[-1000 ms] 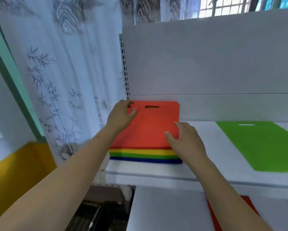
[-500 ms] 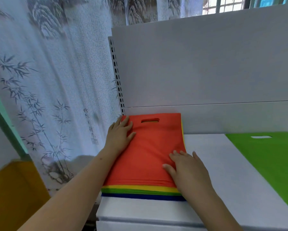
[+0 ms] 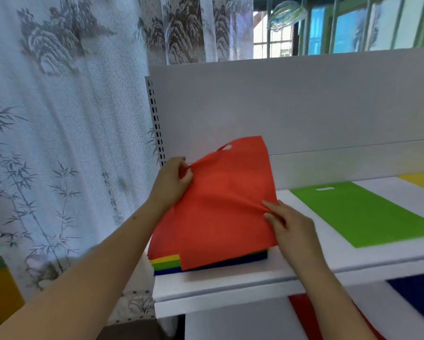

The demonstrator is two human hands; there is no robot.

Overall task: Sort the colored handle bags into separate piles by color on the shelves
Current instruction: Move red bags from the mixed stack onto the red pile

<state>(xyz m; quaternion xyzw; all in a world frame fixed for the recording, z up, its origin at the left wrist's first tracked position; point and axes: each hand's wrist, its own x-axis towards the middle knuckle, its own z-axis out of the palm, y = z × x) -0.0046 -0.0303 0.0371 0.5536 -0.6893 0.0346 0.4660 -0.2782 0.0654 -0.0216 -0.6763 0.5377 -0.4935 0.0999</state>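
Top orange non-woven handle bag (image 3: 220,204) is peeled off the mixed-colour bag stack (image 3: 166,265) at the shelf's left end, pinched by left hand (image 3: 171,182) and right hand (image 3: 289,229) at opposite side edges. Cut-out handle points far; red pile (image 3: 301,312) lies near-right, below, closer to the right hand.

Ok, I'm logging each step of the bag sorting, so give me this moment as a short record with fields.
left hand: pinches the left edge of the red bag
right hand: pinches the bag's right edge
red bag: partly lifted off the mixed stack
stack layers showing: red, yellow, green, blue
upper shelf: stack, green bag, yellow bag
lower shelf: a red bag and a blue bag
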